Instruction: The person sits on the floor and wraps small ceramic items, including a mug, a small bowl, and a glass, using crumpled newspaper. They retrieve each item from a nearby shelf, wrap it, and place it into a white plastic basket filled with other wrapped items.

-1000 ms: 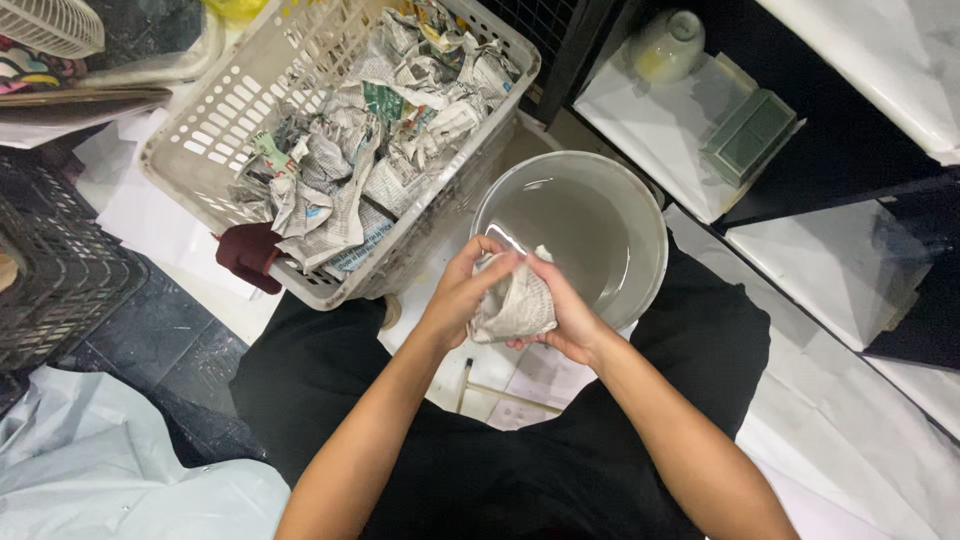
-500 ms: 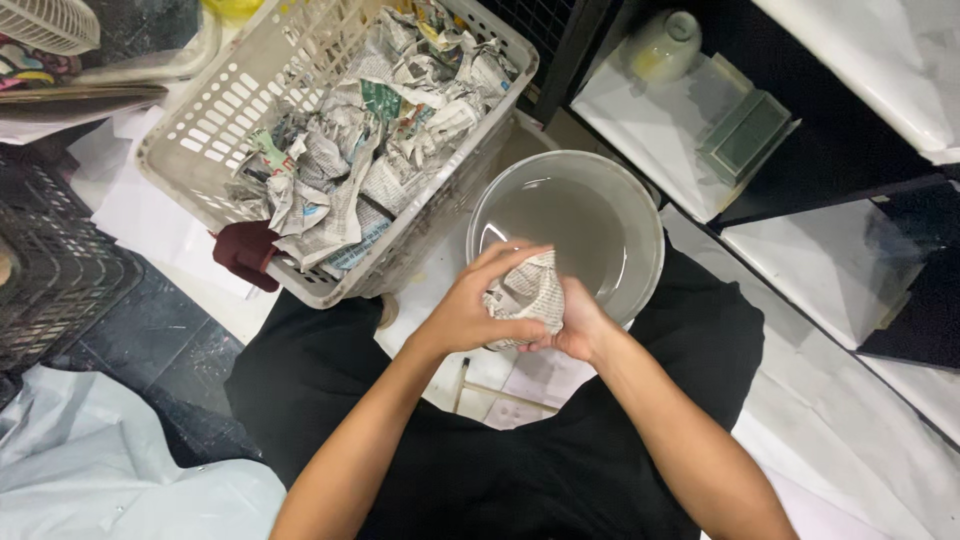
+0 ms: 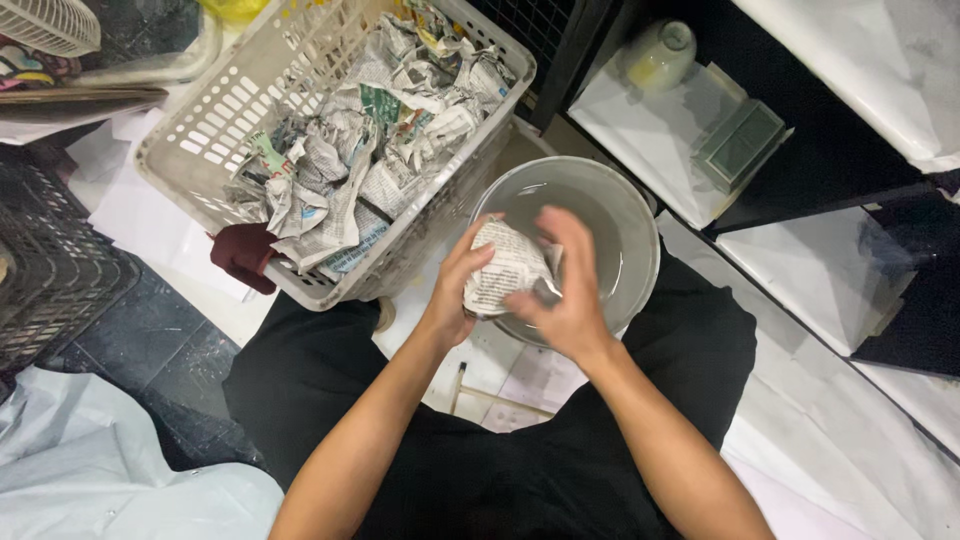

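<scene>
Both of my hands hold a crumpled wad of newspaper (image 3: 508,272) over the near rim of a round grey bowl of water (image 3: 632,232). My left hand (image 3: 452,290) grips the wad from its left side. My right hand (image 3: 565,290) presses on it from the right with the fingers spread upward. To the left of the bowl stands a white plastic laundry basket (image 3: 215,110) filled with several crumpled newspaper pieces (image 3: 350,160).
A dark red cloth (image 3: 243,255) lies by the basket's near corner. A black crate (image 3: 45,260) stands at far left. Right of the bowl, a dark shelf holds a pale jar (image 3: 655,55) and a green sponge (image 3: 738,142). White sheets cover the floor.
My hands have turned the wad and drawn it toward the bowl's near rim; my right hand has shifted from beneath it to its right side, fingers now spread.
</scene>
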